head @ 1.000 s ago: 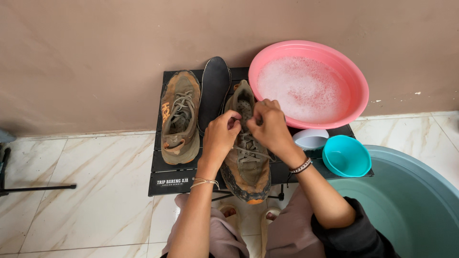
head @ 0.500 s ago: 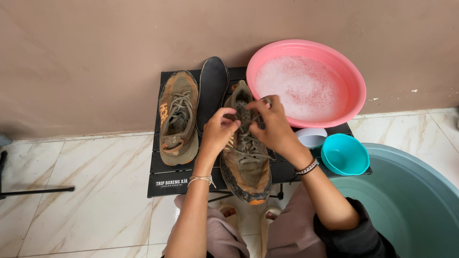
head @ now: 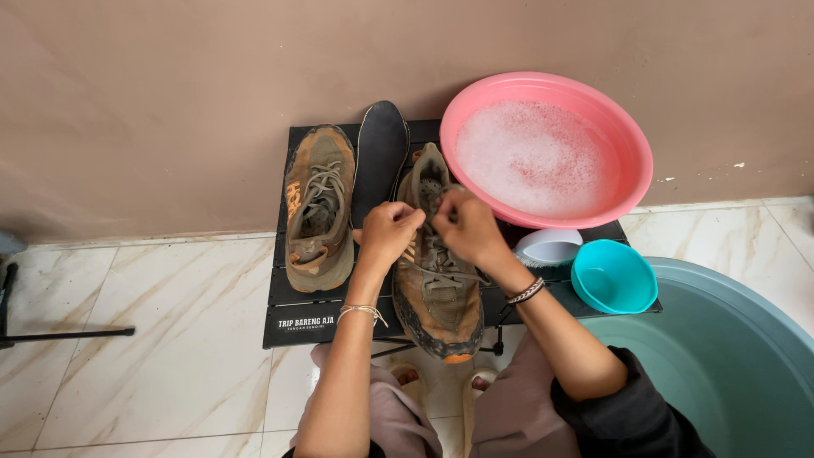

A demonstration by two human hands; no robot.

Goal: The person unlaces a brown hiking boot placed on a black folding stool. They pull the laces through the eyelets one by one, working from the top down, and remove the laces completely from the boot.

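Pinching laces, both hands (head: 428, 229) rest atop the muddy shoe (head: 437, 293).

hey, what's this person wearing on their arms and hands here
Both hands are bare, with no gloves. The left hand has a thin, pale string bracelet at the wrist and a bare forearm. The right hand has a dark beaded bracelet at the wrist, with a dark sleeve pushed up past the elbow.
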